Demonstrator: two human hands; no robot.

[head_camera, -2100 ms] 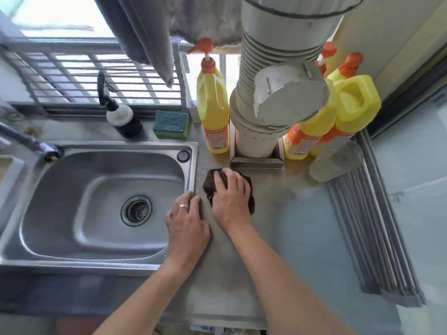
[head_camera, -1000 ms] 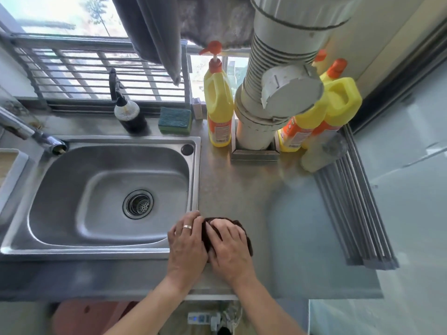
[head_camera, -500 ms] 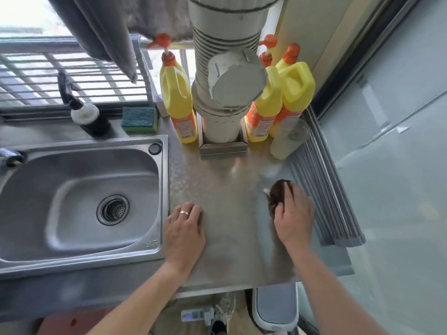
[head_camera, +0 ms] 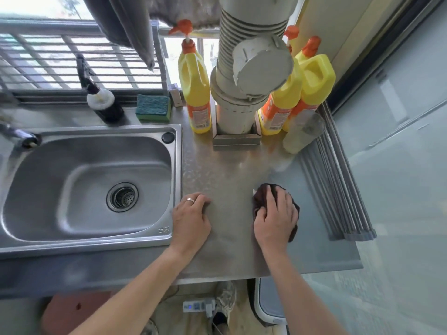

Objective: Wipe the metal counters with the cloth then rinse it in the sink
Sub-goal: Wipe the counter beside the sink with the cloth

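The sink (head_camera: pixel 92 189) sits left in the surface (head_camera: pixel 232 170); bottles (head_camera: pixel 196 83) and pipe (head_camera: pixel 242 93) line its back edge, rack (head_camera: pixel 338 189) along its right edge.

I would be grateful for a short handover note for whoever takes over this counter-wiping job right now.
Right hand: pressing the brown cloth on the counter, fingers curled over it, near the rolled rack.
Left hand: flat on the counter by the sink rim, holding nothing.
Done: wiping is under way on the stretch right of the sink; how much is covered cannot be told.
Left: finish the counter around the yellow bottles, then rinse the cloth in the sink.
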